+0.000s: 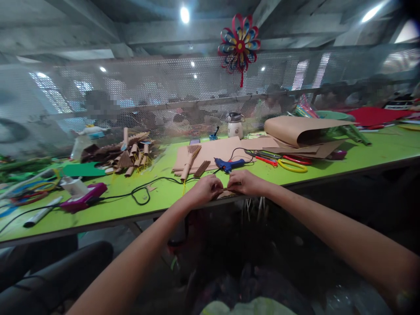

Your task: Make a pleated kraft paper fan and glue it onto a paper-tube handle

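Observation:
At the table's front edge, my left hand (207, 189) and my right hand (244, 182) pinch a small piece of brown paper (226, 193) between them. My fingers hide most of it. Just beyond my hands lies a blue glue gun (229, 164) with a black cord. To its left are a pleated brown paper strip (202, 169) and a rolled brown paper tube with a fanned pleated top (188, 162). Red-handled scissors (267, 159) and yellow-handled scissors (292, 165) lie right of the glue gun.
Brown paper sheets (223, 148) are stacked behind the glue gun, with a curled large sheet (295, 129) at right. Finished-looking paper rolls (133, 157) are heaped at left. A purple power strip (83, 197) trails a black cord. A bottle (235, 127) stands by the perforated screen (147, 87).

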### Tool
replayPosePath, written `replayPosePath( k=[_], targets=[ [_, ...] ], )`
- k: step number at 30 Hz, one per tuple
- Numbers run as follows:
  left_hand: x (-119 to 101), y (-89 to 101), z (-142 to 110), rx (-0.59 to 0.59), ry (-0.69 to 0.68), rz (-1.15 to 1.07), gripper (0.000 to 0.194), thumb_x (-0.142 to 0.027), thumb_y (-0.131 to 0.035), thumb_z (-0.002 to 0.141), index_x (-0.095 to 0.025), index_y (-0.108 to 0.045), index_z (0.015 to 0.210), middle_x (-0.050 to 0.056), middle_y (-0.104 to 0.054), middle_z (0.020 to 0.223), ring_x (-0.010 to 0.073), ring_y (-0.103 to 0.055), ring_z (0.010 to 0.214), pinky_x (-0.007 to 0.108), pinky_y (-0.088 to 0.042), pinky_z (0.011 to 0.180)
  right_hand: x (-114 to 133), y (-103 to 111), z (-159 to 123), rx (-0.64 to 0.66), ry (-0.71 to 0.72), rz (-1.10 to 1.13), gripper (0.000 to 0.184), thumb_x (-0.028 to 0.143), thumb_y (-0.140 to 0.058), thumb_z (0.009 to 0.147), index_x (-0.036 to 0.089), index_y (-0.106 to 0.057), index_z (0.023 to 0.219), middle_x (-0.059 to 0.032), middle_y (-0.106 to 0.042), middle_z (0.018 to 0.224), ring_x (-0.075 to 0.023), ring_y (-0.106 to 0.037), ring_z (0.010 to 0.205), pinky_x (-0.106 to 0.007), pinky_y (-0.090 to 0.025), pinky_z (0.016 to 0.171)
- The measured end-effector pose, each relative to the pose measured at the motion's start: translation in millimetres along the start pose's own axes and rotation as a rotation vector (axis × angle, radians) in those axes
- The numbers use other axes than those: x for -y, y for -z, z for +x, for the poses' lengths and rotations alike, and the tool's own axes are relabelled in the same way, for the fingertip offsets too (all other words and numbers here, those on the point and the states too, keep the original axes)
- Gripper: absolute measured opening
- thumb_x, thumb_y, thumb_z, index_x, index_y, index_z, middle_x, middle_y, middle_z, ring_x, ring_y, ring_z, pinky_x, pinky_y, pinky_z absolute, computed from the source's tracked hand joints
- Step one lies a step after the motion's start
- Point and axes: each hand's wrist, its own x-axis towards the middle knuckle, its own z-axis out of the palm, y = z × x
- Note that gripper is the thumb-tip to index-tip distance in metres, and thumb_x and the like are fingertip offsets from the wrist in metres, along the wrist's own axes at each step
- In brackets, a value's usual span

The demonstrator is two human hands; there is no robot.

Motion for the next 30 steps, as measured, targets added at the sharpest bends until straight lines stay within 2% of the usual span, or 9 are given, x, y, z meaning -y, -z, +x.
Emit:
replayPosePath(
  k=[15,25,30],
  targets=[
    [-5,9.9,-6,0.03,-0.121,0.116,0.024,-0.016,-0.046,0.084,-0.015,-0.06,0.065,0.003,-0.051,0.071,0.013,-0.048,0.064,0.024,-0.035,0.06,4,11,-14,0.091,-0.008,-0.179,0.02,0.012,-0.048,0.087,0.013,-0.06,0.071,-0.0043,-0.052,0.076,-0.0144,-0.045,0.07,-0.024,-0.032,0.064],
    [-6,14.9,-13,0.09,-0.156,0.132,0.019,-0.011,-0.044,0.084,-0.015,-0.061,0.079,0.005,-0.05,0.081,0.0143,-0.049,0.071,0.025,-0.04,0.064,5,19,-16,0.162,0.02,-0.21,0.014,0.008,-0.048,0.084,0.013,-0.059,0.077,-0.0054,-0.053,0.08,-0.0149,-0.046,0.072,-0.024,-0.034,0.063],
    [-6,16.2,-21,0.091,-0.179,0.132,0.02,-0.008,-0.044,0.083,-0.017,-0.062,0.086,0.005,-0.049,0.085,0.0153,-0.049,0.076,0.025,-0.041,0.068,5,22,-20,0.213,0.068,-0.257,0.016,0.002,-0.051,0.076,0.013,-0.059,0.084,-0.0069,-0.054,0.085,-0.0168,-0.047,0.078,-0.025,-0.036,0.066]
  ],
)
